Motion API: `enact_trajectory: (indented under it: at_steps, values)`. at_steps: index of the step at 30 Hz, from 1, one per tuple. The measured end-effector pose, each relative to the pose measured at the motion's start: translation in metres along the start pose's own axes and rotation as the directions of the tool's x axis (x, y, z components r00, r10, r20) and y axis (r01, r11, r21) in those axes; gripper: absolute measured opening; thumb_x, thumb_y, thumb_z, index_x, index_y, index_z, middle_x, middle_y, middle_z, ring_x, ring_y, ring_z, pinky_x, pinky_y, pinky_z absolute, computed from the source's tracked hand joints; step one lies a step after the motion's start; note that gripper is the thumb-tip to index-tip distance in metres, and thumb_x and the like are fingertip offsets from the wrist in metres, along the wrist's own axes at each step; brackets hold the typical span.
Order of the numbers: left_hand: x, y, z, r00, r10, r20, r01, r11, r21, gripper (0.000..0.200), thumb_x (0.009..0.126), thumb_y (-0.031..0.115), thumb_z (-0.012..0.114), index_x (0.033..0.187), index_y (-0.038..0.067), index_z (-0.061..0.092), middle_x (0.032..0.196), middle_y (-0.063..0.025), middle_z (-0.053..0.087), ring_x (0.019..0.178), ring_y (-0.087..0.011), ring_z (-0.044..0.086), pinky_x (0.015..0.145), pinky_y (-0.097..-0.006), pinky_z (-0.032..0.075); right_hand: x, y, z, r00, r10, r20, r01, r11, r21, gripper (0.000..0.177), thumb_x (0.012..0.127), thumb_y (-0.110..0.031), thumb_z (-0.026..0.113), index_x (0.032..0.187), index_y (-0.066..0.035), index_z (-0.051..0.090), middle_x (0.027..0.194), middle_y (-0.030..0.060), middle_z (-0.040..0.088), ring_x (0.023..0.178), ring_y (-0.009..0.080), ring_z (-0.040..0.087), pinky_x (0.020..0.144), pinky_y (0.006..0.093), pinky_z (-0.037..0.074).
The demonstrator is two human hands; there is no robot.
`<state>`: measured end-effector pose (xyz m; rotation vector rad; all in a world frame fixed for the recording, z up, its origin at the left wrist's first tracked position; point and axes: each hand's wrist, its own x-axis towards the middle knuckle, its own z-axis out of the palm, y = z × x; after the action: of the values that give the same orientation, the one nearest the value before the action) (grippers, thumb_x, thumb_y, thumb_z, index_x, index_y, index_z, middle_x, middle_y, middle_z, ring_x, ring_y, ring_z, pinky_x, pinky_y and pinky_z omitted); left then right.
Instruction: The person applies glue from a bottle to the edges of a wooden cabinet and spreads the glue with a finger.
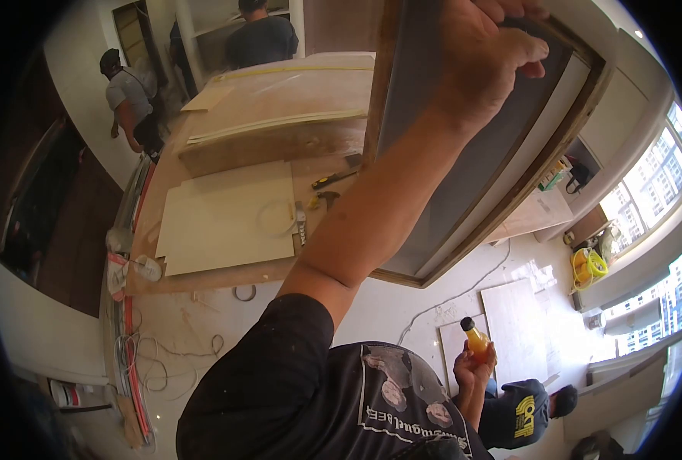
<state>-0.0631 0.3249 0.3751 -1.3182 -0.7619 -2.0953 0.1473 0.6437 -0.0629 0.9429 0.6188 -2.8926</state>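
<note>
At the far left two co-workers [130,96] stood with their backs turned beyond a workbench [226,272] stacked with pale plywood sheets [226,222] and a few small tools too blurred to name. Right of centre, the person's left hand [490,54] was raised high, its fingers curled tight over the upper edge of a wood-framed grey panel [471,184] that stood tilted above the white floor. The step looked like steadying or lifting the panel. Any next move would probably call for a second hold lower on the frame, since one grip carried it. The right hand was out of view. Lower right, a hand held an orange bottle [477,337] beside a capped co-worker [525,410]; it seemed to be that worker's, though the arm was partly hidden. The panel's top corner was cut off, and the windows [655,176] were glared out.
</note>
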Motion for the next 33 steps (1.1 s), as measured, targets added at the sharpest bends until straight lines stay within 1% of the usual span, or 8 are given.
enact_trajectory:
  at_steps: [3,6,14,19,26,28,30,33]
  values:
    - [-0.007,0.014,-0.008,0.985,-0.170,0.038,0.156,0.957,0.244,0.111,0.086,-0.007,0.058,0.156,0.004,-0.027,0.109,-0.0214,0.066,0.068,-0.0122,0.060,0.057,-0.0234,0.054,0.006,0.001,-0.001,0.999,-0.015,-0.040,0.015,1.000,0.009,0.036,0.084,-0.039,0.080,0.111,-0.018,0.072,0.095,0.0116,0.075,0.065,0.0188,0.069,0.061,0.0316,0.061]
    - [-0.013,0.014,-0.021,0.997,-0.047,0.065,0.031,0.973,0.231,0.107,0.085,-0.006,0.059,0.157,-0.003,-0.021,0.101,-0.0199,0.069,0.064,-0.0129,0.060,0.054,-0.0226,0.053,0.015,0.000,-0.009,1.000,-0.010,-0.019,0.010,1.000,0.010,0.036,0.084,-0.040,0.080,0.111,-0.018,0.072,0.093,0.0121,0.075,0.063,0.0190,0.069,0.062,0.0327,0.061]
    - [0.019,0.088,-0.092,0.987,0.062,0.151,-0.027,0.975,-0.222,0.050,0.088,0.020,0.062,0.128,-0.011,0.061,0.110,-0.0233,0.074,0.059,-0.0189,0.068,0.063,-0.0400,0.058,0.012,-0.001,-0.011,0.999,-0.025,0.022,0.026,0.999,-0.039,0.039,0.083,-0.038,0.082,0.112,-0.015,0.069,0.103,0.0030,0.072,0.083,0.0195,0.071,0.059,0.0269,0.059]
    - [0.002,0.098,-0.086,0.997,0.008,0.073,-0.001,0.996,-0.090,0.057,0.088,0.016,0.063,0.138,-0.008,0.054,0.107,-0.0227,0.074,0.059,-0.0208,0.069,0.061,-0.0405,0.059,0.020,-0.002,-0.013,0.997,-0.075,-0.025,0.075,0.997,-0.006,0.041,0.083,-0.040,0.081,0.114,-0.016,0.068,0.098,0.0080,0.073,0.069,0.0184,0.068,0.059,0.0269,0.059]
    - [-0.019,0.062,-0.058,1.000,-0.012,-0.008,0.014,0.967,0.254,0.086,0.086,-0.001,0.060,0.158,-0.011,0.014,0.089,-0.0164,0.072,0.054,-0.0145,0.062,0.050,-0.0227,0.053,0.021,-0.006,0.003,0.997,-0.039,-0.073,0.041,0.999,0.028,0.040,0.084,-0.040,0.081,0.114,-0.017,0.069,0.093,0.0128,0.073,0.061,0.0168,0.064,0.060,0.0270,0.058]
    - [-0.017,0.059,-0.039,0.993,-0.070,-0.090,0.107,0.849,0.517,0.082,0.087,-0.001,0.059,0.155,-0.015,0.016,0.082,-0.0143,0.071,0.056,-0.0143,0.063,0.051,-0.0228,0.052,0.022,-0.008,0.003,0.998,-0.043,-0.040,0.044,0.999,0.026,0.039,0.084,-0.040,0.081,0.114,-0.017,0.069,0.093,0.0129,0.073,0.061,0.0166,0.064,0.060,0.0271,0.058]
    - [-0.011,0.053,-0.031,0.994,0.005,-0.112,0.092,0.527,0.845,0.079,0.085,0.000,0.059,0.150,-0.022,0.019,0.067,-0.0119,0.066,0.059,-0.0144,0.064,0.053,-0.0253,0.051,0.021,-0.009,0.001,0.998,-0.041,-0.042,0.042,0.999,0.026,0.039,0.084,-0.040,0.081,0.114,-0.017,0.069,0.092,0.0127,0.073,0.061,0.0165,0.064,0.060,0.0272,0.058]
    - [0.014,0.021,-0.044,0.937,0.316,0.146,-0.189,0.107,0.976,0.079,0.081,0.001,0.059,0.146,-0.026,0.024,0.062,-0.0127,0.064,0.057,-0.0164,0.063,0.054,-0.0288,0.052,0.021,-0.010,0.000,0.998,-0.034,-0.044,0.035,0.999,0.025,0.039,0.084,-0.039,0.081,0.114,-0.017,0.070,0.092,0.0124,0.074,0.062,0.0165,0.064,0.061,0.0274,0.058]
